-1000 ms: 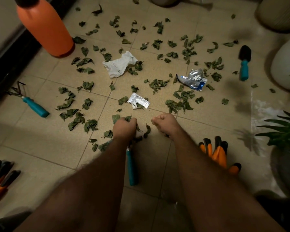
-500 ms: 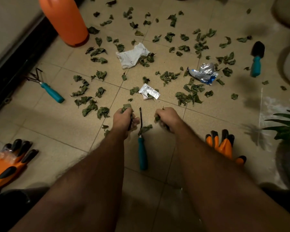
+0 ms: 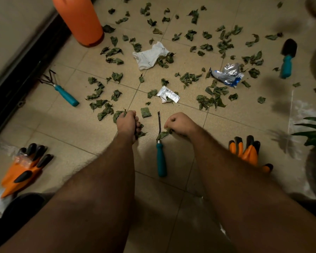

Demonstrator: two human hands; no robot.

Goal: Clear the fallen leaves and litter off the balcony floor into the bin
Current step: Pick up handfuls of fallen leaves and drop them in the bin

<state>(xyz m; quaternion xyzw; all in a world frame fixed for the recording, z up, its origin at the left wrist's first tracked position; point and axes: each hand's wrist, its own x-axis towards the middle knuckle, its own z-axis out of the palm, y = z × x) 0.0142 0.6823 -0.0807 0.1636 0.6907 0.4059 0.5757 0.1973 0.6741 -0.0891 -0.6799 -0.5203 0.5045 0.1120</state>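
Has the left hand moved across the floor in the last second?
Yes, to the left. A second ago it covered the metal tip of the tool; now the left hand lies left of the tool, whose tip shows bare.

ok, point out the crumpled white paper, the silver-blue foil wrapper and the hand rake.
crumpled white paper [image 3: 150, 56], head view, middle of the sheet.
silver-blue foil wrapper [image 3: 227, 73], head view, silver centre.
hand rake [image 3: 66, 95], head view, teal handle.

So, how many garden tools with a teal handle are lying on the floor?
3. A hand rake lies left, near the wall. A weeder lies between the two forearms. A small trowel lies far right. Others may be hidden outside the view.
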